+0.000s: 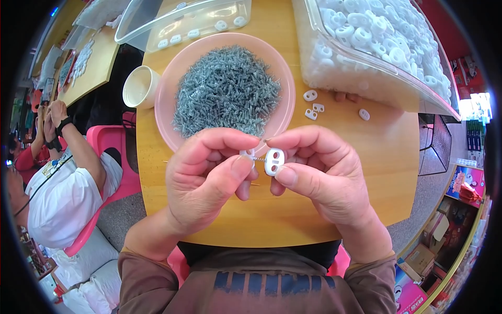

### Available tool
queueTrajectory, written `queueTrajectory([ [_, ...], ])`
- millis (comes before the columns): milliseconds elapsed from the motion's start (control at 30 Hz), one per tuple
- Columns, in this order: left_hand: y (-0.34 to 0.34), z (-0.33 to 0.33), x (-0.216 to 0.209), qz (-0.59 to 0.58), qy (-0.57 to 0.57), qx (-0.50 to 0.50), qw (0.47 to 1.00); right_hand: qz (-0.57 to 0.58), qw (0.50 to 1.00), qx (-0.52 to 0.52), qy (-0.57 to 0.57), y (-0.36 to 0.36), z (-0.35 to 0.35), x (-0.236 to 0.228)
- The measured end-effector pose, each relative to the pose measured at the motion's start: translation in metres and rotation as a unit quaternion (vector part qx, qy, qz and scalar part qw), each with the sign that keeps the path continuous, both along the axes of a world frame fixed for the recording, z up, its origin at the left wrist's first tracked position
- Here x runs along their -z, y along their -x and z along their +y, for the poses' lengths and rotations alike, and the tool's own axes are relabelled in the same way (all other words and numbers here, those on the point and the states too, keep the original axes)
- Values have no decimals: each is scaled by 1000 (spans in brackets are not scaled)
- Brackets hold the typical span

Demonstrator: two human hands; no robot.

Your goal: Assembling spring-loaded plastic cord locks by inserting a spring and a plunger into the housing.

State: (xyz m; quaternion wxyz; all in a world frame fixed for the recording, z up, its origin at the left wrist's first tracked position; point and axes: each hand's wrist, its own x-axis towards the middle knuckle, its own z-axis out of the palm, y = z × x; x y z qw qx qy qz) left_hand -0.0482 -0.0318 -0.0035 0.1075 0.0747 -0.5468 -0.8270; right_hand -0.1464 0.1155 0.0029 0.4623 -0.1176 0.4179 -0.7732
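Over the near part of the table, my left hand (198, 175) pinches a small white plastic piece (250, 153), mostly hidden behind the thumb and fingers. Facing it, my right hand (327, 175) grips a white two-hole cord lock part (274, 161) between thumb and fingers. A thin metal coil spring (260, 159) bridges the gap between the two pieces. Just beyond my hands, a pink basin (163, 99) holds a heap of similar small springs (225, 89).
At the back right stands a clear tub (355, 86) full of white plastic parts. Several loose white parts (310, 95) lie before it. A clear bin (151, 39) and a cream cup (140, 88) are at the left. Another person (73, 193) sits further left.
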Motion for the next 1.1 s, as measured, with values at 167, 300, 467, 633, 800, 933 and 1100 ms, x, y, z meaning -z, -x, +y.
queueTrajectory([
  [167, 1, 1, 0, -2, 22, -8, 1000, 0, 1000, 5, -2, 0, 0, 0],
  [300, 1, 1, 0, 1, 27, -7, 1000, 7, 1000, -3, -3, 1, 1, 1],
  [467, -1, 0, 0, 15, 84, 15, 996, 8, 1000, 2, -3, 1, 1, 1],
  [633, -1, 0, 1, 35, 127, 14, 991, 3, 1000, 5, -6, 1, 2, 0],
  [800, 0, 0, 0, 32, 151, 11, 988, 0, 1000, 7, -6, 1, 2, -2],
  [933, 0, 1, 0, 33, 180, 14, 983, 2, 1000, 5, 0, 2, 2, 0],
  [1100, -1, 0, 1, 19, 253, 11, 967, 3, 1000, 13, 1, 2, 2, 2],
])
